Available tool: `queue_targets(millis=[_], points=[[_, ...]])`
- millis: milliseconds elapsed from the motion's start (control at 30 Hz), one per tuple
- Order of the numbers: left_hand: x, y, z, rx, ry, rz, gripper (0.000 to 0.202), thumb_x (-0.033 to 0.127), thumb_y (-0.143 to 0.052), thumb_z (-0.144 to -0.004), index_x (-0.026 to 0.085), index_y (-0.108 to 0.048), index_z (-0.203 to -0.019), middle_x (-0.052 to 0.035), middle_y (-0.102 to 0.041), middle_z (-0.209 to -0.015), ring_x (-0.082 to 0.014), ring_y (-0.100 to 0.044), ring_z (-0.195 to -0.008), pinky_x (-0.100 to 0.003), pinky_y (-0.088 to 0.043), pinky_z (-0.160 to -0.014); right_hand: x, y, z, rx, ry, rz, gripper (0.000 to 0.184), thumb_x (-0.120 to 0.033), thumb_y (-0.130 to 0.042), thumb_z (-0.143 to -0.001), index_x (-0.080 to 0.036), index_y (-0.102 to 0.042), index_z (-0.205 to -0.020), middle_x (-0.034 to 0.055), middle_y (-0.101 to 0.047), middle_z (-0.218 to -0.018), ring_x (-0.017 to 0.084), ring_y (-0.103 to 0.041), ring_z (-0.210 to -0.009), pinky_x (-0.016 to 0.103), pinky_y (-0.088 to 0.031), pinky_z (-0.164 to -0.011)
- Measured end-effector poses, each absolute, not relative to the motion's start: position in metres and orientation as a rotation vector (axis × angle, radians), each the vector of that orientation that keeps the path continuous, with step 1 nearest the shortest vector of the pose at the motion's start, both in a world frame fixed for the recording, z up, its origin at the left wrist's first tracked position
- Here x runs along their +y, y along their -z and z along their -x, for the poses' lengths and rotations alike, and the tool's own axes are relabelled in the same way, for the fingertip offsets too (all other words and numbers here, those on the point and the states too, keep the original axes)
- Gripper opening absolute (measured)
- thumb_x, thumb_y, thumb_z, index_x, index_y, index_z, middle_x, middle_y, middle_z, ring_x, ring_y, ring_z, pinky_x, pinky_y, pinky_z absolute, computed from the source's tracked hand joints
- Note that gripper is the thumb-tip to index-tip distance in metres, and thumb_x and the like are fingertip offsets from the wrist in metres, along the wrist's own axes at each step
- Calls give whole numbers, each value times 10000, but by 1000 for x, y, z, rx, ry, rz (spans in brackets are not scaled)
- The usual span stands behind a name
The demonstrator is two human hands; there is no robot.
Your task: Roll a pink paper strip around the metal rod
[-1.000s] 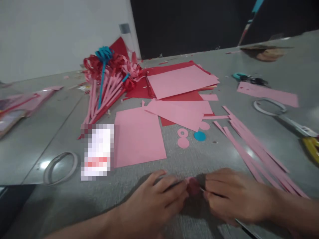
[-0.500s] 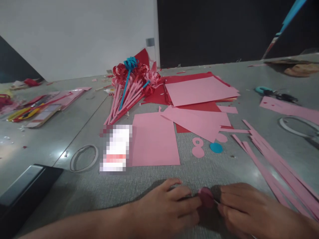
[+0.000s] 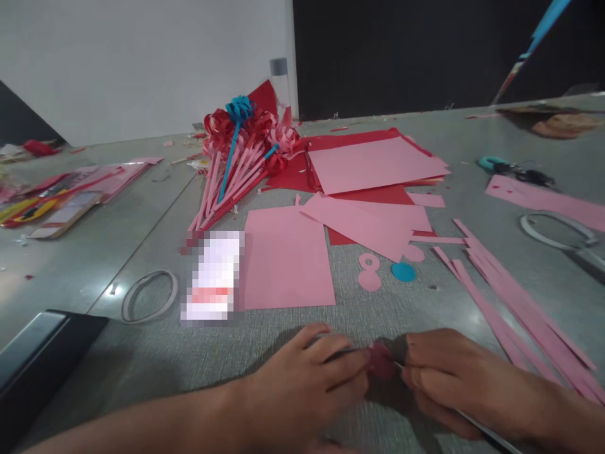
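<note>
— Pinching a small pink roll (image 3: 379, 360) between both sets of fingertips, we have it low on the table (image 3: 142, 214), right where our hands meet. Do we agree on the grip?

— Yes. Our left hand (image 3: 307, 384) has thumb and forefinger closed together on the roll's left side. Our right hand (image 3: 449, 378) presses its fingertips on the right side, and a thin metal tool (image 3: 477, 424) runs under that palm; its tip looks to reach the roll, though blur hides the contact.

— What lies just beyond our fingers?

— Ahead of the left fingertips, a pink sheet (image 3: 286, 258), with a blurred white patch beside it. Ahead of the right fingertips, pink discs (image 3: 369, 271) and a blue disc (image 3: 403, 272), near each other.

— And to the right of the right hand?

— Pink strips (image 3: 510, 296) fan away from it. Farther off, a tape ring (image 3: 553, 230) and scissors (image 3: 515, 169).

— Left of the left hand?

— Another ring (image 3: 149, 296) and a black edge (image 3: 42, 359). Well beyond our fingers, stacked red and pink paper (image 3: 373, 167) and a bunch of paper flowers (image 3: 236, 157).
</note>
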State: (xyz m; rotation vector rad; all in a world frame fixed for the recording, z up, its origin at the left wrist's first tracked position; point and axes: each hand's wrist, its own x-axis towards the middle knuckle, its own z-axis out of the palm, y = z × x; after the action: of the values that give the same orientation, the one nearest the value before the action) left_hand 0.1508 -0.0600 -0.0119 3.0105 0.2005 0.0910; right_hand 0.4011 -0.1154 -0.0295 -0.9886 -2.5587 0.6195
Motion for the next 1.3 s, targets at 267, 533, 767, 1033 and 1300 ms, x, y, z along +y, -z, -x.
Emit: queue_targets(millis=[267, 533, 767, 1033, 1300], points=[[-59, 8, -156, 280, -68, -2922, 568, 561, -421, -856, 159, -536, -1241, -90, -550, -1286, -251, -450, -1188, -385, -322, -1024, -109, 31, -406, -2560, -596, 855, 363, -6, -323, -859, -181, -446, -566, -44, -480, -572, 93, -392, -557, 255, -272, -543], [-57, 12, -156, 279, -126, -2916, 515, 543, -465, -838, 165, -583, -1166, -73, -558, -1267, -247, -445, -1179, -379, -330, -1014, -106, 35, -411, -2586, -604, 826, 321, -25, -358, -852, -177, -453, -586, -41, -456, -620, 101, -334, -590, 254, -245, -562], [-57, 11, -158, 285, -95, -2935, 525, 554, -483, -824, 179, -583, -1177, -72, -564, -1263, -247, -460, -1165, -378, -329, -1016, -103, 38, -413, -2599, -514, 781, 275, -56, -409, -841, -181, -451, -600, -39, -435, -620, 109, -305, -582, 264, -210, -539], [-58, 15, -157, 240, -138, -2933, 538, 571, -456, -829, 173, -588, -1166, -78, -564, -1268, -247, -467, -1151, -385, -326, -1023, -114, 30, -403, -2571, -603, 948, 308, -49, -370, -846, -184, -422, -573, -32, -459, -601, 98, -358, -564, 256, -232, -531], [-57, 15, -156, 220, -87, -2922, 585, 615, -469, -795, 202, -573, -1197, -59, -488, -1358, -267, -404, -1228, -381, -317, -1030, -111, 34, -405, -2540, -532, 884, 272, -32, -395, -803, -188, -446, -587, -37, -442, -594, 105, -328, -571, 258, -235, -537]])
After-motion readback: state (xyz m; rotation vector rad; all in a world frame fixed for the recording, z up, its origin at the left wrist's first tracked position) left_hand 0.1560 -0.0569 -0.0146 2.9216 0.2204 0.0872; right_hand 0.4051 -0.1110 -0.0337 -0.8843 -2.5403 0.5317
